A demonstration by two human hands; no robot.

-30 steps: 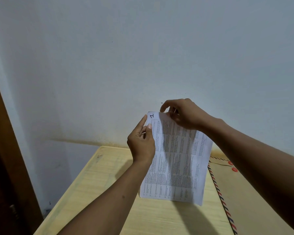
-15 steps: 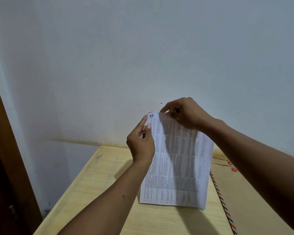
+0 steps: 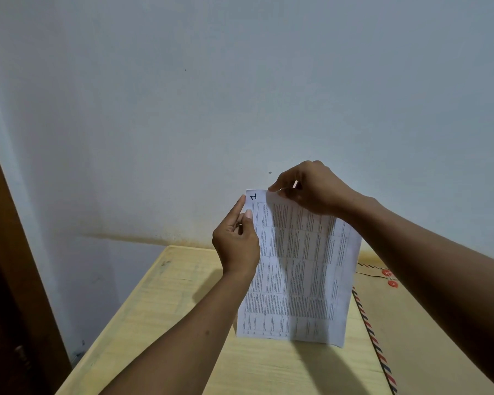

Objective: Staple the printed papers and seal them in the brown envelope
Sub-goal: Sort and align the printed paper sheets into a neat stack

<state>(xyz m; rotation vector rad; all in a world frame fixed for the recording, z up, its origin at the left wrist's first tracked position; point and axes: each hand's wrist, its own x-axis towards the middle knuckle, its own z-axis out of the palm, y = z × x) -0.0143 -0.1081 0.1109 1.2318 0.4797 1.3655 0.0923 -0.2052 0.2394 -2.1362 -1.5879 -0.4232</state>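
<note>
The pale wooden worktop (image 3: pixel 169 309) stands against the wall. On its right side the brown envelope (image 3: pixel 411 352) lies flat, with its striped border facing the papers and its red string buttons (image 3: pixel 387 273) at the far end near the wall.

The printed papers (image 3: pixel 297 275) stand upright between the envelope and the left forearm. Their bottom edge appears to rest on the worktop. The long axis runs nearly vertical and leans a little to the right. The printed face is turned to the person, and a handwritten "1" sits in the top left corner.

The sheets are thin and light, so they will likely bend or fan apart if gripped loosely. Holding them at the edges and near a corner should keep them squared for stapling. No stapler is in view.

The left hand (image 3: pixel 236 243) pinches the left edge just under the top corner, thumb on the front. The right hand (image 3: pixel 311 189) pinches the top edge from above. Something small and pale shows between its fingers, but it cannot be told what it is.
</note>
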